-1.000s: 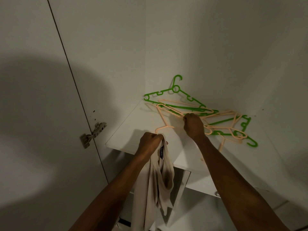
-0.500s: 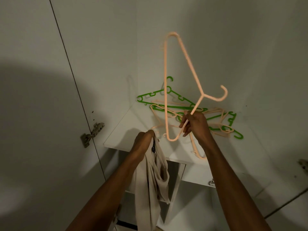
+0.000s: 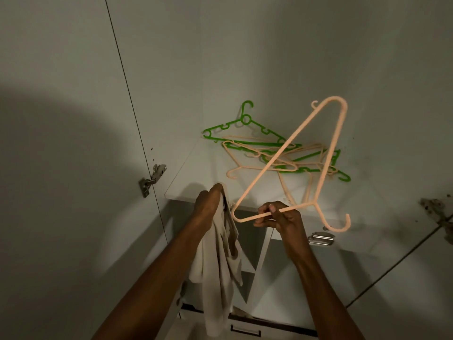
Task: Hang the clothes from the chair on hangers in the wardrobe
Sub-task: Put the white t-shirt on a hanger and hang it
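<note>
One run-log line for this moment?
left hand: grips beige garment | right hand: holds peach hanger | spare hangers: on shelf

hanger pile (image 3: 274, 153) on shelf (image 3: 196, 182), garment (image 3: 218, 266) below

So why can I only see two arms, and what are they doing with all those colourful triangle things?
The camera sits on the person's head and looks forward and down, so you see only their arms, as if through their eyes. There is no machine here, just two bare hands.

The left hand grips a pale cloth garment, which hangs down from it. The right hand pinches one peach hanger by its straight bar and holds it up in the air, with its hook pointing down to the right.

The triangle things are clothes hangers. A pile of hangers, some green and some peach, lies tangled on a white shelf inside the wardrobe. The metal piece on the left is a door hinge.

My guess is the garment goes on that hanger next.
</note>
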A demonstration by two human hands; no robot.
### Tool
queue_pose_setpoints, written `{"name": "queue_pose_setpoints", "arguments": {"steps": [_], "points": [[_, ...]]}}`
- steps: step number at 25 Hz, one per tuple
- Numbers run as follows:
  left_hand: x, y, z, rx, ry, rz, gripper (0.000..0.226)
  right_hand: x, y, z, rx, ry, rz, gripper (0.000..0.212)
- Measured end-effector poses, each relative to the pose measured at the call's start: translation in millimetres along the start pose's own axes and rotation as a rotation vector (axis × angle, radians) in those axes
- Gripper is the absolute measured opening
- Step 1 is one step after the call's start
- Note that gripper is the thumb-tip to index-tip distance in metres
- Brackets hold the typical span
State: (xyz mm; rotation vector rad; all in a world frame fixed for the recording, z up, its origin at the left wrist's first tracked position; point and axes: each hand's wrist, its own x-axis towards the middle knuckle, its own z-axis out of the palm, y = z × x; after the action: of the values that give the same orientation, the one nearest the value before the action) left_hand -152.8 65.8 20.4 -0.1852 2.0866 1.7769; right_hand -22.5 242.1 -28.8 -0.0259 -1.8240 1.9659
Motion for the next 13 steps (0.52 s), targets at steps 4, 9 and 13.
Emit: {"name": "queue_pose_setpoints", "arguments": {"steps": [4, 9, 13], "points": [[-10, -13, -15, -0.019, -0.021, -0.012, 0.048, -26, -3, 10, 0.024, 0.033, -0.022, 0.028], [-25, -17, -26, 0.038, -0.079, 0.004, 0.033, -49, 15, 38, 0.061, -0.005, 0.002, 0.028], [-35, -14, -38, 0.004, -0.083, 0.024, 0.030, -56, 30, 52, 0.067, -0.029, 0.044, 0.029]]}}
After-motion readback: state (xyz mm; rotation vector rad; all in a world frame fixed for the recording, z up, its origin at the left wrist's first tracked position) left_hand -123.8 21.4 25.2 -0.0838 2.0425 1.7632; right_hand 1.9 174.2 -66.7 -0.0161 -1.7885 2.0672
